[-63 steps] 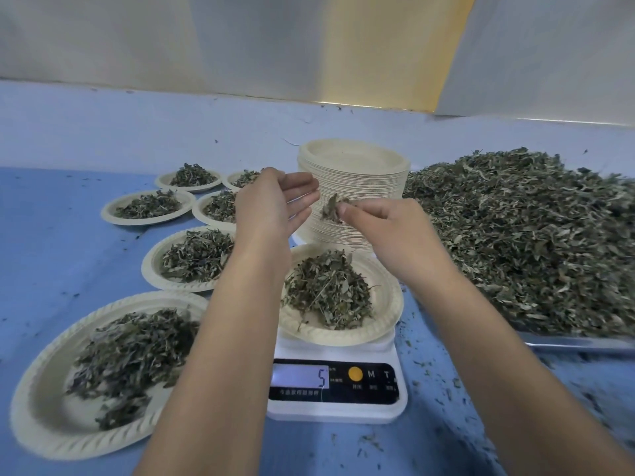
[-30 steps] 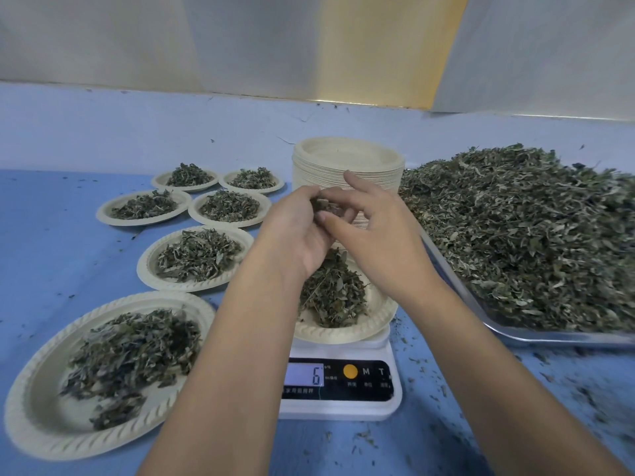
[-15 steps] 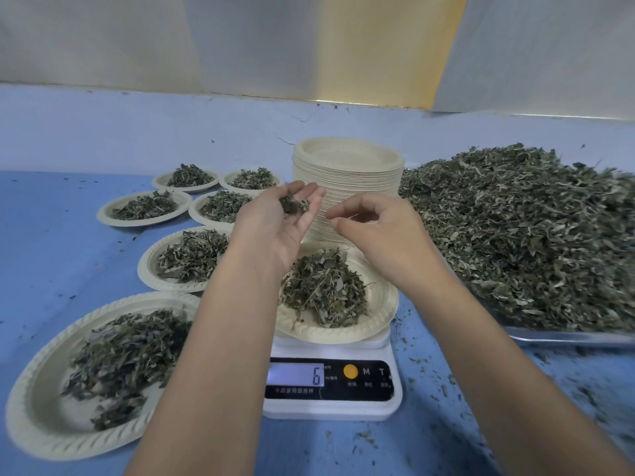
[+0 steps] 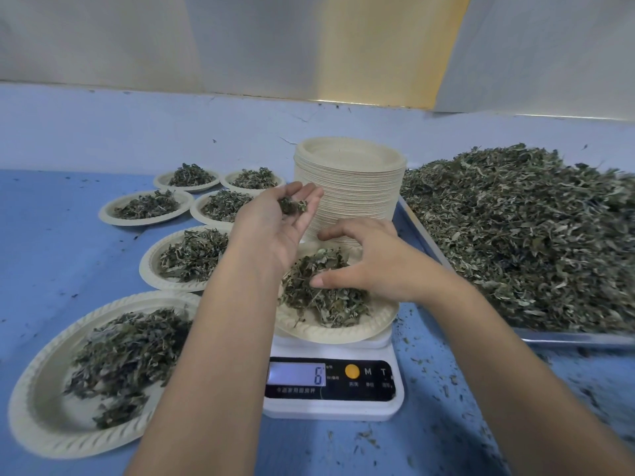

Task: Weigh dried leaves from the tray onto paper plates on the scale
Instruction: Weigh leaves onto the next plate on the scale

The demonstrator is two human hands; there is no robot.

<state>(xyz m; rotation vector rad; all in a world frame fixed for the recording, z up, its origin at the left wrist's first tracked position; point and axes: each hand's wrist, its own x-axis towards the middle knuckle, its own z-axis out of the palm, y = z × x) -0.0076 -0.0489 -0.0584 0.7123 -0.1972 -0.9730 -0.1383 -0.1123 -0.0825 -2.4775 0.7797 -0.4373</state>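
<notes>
The scale stands mid-tabletop, its display showing 6. On it sits a plate holding a mound of leaves.

The left hand hovers above the scale's back left corner, palm up and loosely cupped. Its fingers are nearly straight, and a small clump lies on them. The left forearm crosses the scale's left edge and hides that side of the plate.

The right hand arches over the mound with fingers spread and unclenched. Its thumb lies on the leaves. It covers the far half of the mound, so whether the fingertips touch anything cannot be told.

Directly behind the scale rises a tall stack of empty plates, its foot hidden by the right hand. Right of the scale lies a metal tray heaped with a loose pile of dried leaves. Its near corner is just beside the weighed plate.

Left of the scale, six filled plates run from the near edge back toward the wall. The nearest is partly covered by the left forearm. Leaf crumbs dot the tabletop right of the scale and in front of it.
</notes>
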